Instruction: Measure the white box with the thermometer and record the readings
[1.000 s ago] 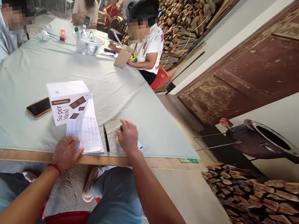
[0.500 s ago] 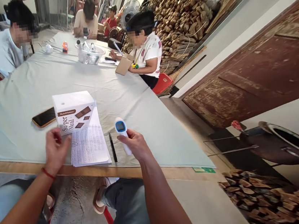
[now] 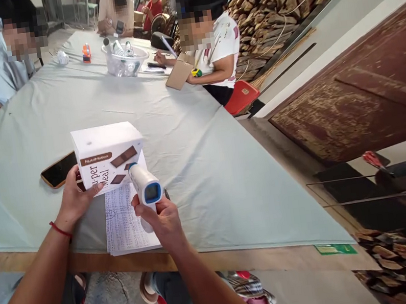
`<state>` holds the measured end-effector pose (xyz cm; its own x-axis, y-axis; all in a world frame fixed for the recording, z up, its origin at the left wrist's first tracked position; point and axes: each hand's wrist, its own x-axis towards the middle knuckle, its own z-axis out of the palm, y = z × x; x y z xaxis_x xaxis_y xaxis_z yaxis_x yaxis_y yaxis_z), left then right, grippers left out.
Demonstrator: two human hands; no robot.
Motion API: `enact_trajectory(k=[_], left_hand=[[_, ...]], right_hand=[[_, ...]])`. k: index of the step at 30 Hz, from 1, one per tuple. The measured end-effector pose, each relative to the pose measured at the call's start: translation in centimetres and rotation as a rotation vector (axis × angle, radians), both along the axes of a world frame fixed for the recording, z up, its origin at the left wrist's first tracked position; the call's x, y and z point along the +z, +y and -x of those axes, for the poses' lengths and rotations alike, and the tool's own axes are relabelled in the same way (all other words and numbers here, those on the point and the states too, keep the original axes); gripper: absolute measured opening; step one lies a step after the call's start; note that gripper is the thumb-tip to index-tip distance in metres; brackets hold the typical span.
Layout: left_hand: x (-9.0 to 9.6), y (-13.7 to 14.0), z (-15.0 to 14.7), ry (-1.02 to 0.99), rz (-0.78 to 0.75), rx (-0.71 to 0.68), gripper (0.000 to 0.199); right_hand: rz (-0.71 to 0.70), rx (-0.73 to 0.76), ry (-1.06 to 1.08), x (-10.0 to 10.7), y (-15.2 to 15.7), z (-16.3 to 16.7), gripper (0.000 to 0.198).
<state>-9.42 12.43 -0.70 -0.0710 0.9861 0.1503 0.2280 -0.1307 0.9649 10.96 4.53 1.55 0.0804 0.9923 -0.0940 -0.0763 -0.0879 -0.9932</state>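
My left hand (image 3: 77,194) grips the lower left corner of a white box (image 3: 107,136) printed "NutriMotion", its thumb on the front face. In my right hand (image 3: 165,220) is a white infrared thermometer (image 3: 143,181) with a blue-rimmed screen towards me. The thermometer's nose points at the box's front, very near or touching; I cannot tell which. Handwritten sheets (image 3: 123,228) lie below the box, partly covered by my right hand. A phone (image 3: 55,172) in an orange-edged case lies left of the box, and a pen (image 3: 166,194) is mostly hidden behind the thermometer.
A clear plastic basket (image 3: 133,64) of bottles stands at the far end of the cloth-covered table (image 3: 208,191), near an orange tape dispenser (image 3: 86,54). Several people sit around it; one at the right holds a cardboard box (image 3: 180,72). Stacked firewood (image 3: 275,20) rises behind.
My left hand has closed on the box, which is turned slightly and lifted or shifted right. My right hand has brought the thermometer left and forward, up to the box's front.
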Motion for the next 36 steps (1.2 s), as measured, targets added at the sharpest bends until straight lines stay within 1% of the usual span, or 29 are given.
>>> enact_trajectory(k=[2, 3, 7, 13, 22, 26, 29, 33, 36], left_hand=[[0.4, -0.2, -0.3, -0.027, 0.064, 0.06, 0.077], [0.6, -0.4, -0.5, -0.042, 0.084, 0.067, 0.074], [1.2, -1.3, -1.3, -0.116, 0.112, 0.027, 0.066], [1.3, -1.6, -2.0, -0.115, 0.178, 0.058, 0.072], [1.4, -1.6, -2.0, -0.065, 0.176, 0.07, 0.071], [1.5, -1.6, -1.9, -0.062, 0.161, 0.074, 0.07], [1.5, -1.5, -1.8, -0.004, 0.163, 0.075, 0.07], [1.3, -1.4, -1.7, 0.082, 0.16, 0.07, 0.07], [1.3, -1.4, -1.7, 0.099, 0.14, 0.069, 0.071]], right_hand=[[0.021, 0.037, 0.005, 0.2, 0.0, 0.0, 0.028], [0.024, 0.052, 0.01, 0.2, 0.0, -0.1, 0.028], [0.032, 0.076, 0.006, -0.1, 0.1, -0.2, 0.027], [0.063, 0.087, -0.027, -0.6, 0.3, -0.3, 0.031], [0.068, 0.058, -0.023, -1.3, 0.3, 0.0, 0.026], [0.074, 0.059, -0.052, -1.1, 0.3, 0.1, 0.025], [0.082, 0.061, -0.06, -0.7, 0.3, 0.3, 0.025], [0.104, 0.028, -0.052, -0.4, 0.2, 0.5, 0.026], [0.097, 0.031, -0.032, -0.1, 0.0, 0.6, 0.029]])
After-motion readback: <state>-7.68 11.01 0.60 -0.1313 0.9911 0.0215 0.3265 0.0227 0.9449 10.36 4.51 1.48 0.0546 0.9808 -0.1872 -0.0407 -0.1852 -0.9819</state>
